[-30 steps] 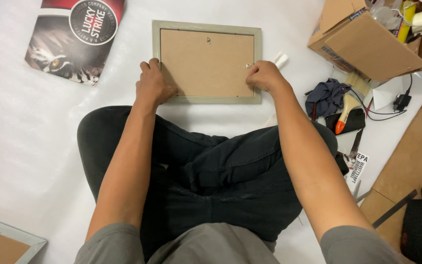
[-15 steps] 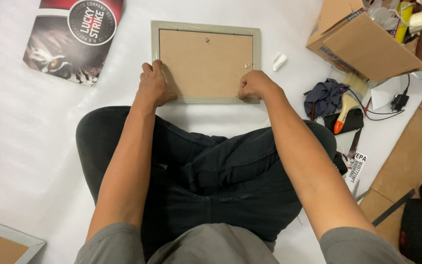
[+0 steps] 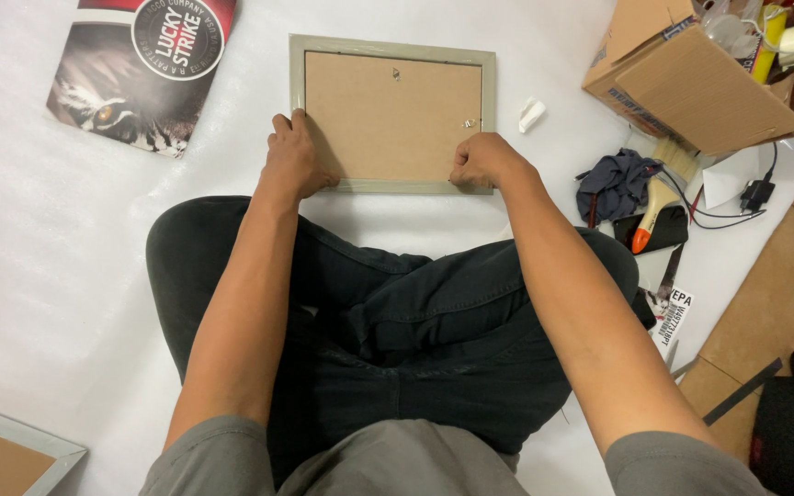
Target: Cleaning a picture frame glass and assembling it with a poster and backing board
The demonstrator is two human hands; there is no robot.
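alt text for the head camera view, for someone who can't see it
Seen from above, a seated person in dark trousers presses the left hand and right hand on the lower corners of a grey picture frame lying face down on a white sheet. A poster lies left, a cardboard box right.

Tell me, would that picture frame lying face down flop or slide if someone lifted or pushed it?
The picture frame probably stays stiff: a rigid grey border surrounds a flat brown backing board. It lies flat on the smooth white sheet, so a push would likely slide it, not tip it. Both the left hand and right hand steady its lower corners.
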